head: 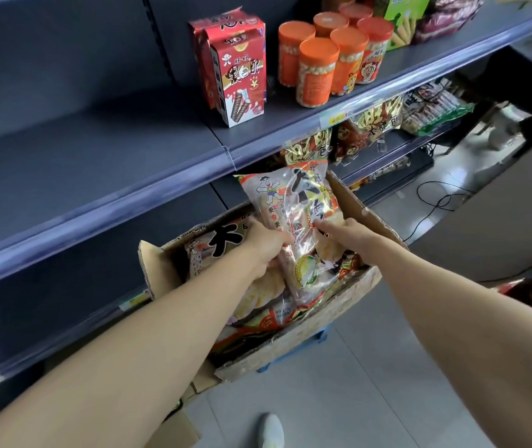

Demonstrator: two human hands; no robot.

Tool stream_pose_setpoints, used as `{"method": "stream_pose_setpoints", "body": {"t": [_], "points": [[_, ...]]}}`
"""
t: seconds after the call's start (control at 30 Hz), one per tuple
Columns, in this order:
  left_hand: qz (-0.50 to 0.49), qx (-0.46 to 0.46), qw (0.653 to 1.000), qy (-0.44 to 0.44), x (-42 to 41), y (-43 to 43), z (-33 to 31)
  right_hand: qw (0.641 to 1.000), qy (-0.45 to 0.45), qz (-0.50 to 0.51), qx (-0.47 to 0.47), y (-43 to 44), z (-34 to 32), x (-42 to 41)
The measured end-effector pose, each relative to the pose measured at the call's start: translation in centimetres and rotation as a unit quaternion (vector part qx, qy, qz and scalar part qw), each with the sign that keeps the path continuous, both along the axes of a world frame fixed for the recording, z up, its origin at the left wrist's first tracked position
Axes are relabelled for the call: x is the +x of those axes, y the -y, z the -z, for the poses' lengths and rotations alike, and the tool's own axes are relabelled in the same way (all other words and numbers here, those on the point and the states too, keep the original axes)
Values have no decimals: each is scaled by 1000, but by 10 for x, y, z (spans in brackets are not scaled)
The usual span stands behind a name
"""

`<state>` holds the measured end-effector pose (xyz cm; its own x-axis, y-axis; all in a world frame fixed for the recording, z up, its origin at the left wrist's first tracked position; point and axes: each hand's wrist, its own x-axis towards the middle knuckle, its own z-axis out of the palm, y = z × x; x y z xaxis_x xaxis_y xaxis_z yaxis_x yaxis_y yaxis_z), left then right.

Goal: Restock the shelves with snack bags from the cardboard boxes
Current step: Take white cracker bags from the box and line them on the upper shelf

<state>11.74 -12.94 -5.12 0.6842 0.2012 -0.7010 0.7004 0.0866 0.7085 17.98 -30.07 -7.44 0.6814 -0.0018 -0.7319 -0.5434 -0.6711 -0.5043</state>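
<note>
**Both hands on a snack bag over the open box**

I see my left hand (266, 250) curled round the left edge of a snack bag (293, 215), fingers wrapped over the film. My right hand (342, 234) lies against the bag's right side with the fingers reaching across its front; whether they pinch the film or only press on it, I cannot tell. The bag stands tilted above the far half of the cardboard box (322, 318), its top near the box's far edge and just below the front lip of the shelf (96, 150). More bags (258, 302) lie packed in the box under it. On the shelf, toward its right end, red cartons (242, 72) stand beside orange-lidded jars (318, 72). Below that, gold bags (377, 121) sit at the front edge of a lower shelf. A white shoe (271, 431) shows on the floor.
</note>
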Motion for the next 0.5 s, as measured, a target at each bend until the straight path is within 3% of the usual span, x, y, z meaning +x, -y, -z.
{"method": "stream_pose_setpoints", "body": {"t": [0.2,0.5], "points": [[4,36,997,71,-8,-9,-39,988,84,46,121,-6,-45,-5],[-9,43,979,197,-39,-50,-136,958,228,75,157,-41,-163,-33]]}}
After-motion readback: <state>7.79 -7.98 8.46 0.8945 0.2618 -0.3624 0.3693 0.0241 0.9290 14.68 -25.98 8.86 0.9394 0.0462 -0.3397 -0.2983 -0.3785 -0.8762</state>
